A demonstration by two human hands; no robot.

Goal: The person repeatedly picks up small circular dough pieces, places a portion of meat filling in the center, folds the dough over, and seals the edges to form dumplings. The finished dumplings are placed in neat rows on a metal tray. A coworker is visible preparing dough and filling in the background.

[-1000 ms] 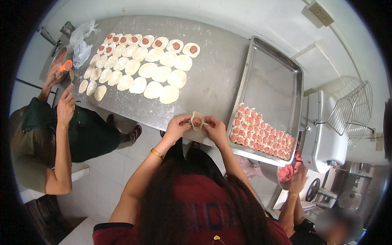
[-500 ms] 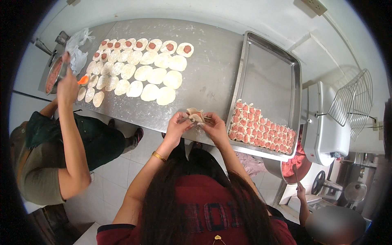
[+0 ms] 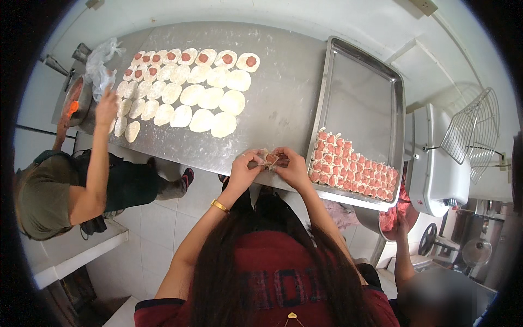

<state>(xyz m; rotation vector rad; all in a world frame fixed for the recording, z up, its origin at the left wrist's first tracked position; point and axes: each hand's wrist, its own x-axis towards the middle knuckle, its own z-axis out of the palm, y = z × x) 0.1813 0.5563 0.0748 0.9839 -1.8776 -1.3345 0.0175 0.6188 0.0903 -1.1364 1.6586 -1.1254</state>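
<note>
Between my two hands, at the table's front edge, is a dumpling (image 3: 269,158) with its thin wrapper gathered around pink meat filling. My left hand (image 3: 246,167) pinches its left side, and my right hand (image 3: 291,168) grips the right side with bent fingers. To the left on the metal table, rows of round dough wrappers (image 3: 201,120) lie flat. Balls of meat filling (image 3: 203,57) sit on those in the far rows. On my right, a large metal tray (image 3: 322,98) holds tight rows of open-topped dumplings (image 3: 348,166) in its near part.
A co-worker's hand (image 3: 107,109) reaches over the wrappers at the left, beside a meat bowl (image 3: 81,111) and an orange spoon (image 3: 73,107). White plastic bags (image 3: 101,68) lie behind. Another person's hand (image 3: 402,224) is at a big meat bowl (image 3: 413,218). A white machine (image 3: 436,163) stands right.
My hands have drawn the wrapper closer around its filling. The left co-worker's hand has moved onto the wrappers, and the orange spoon is back over the bowl. One more wrapper now bears filling.
</note>
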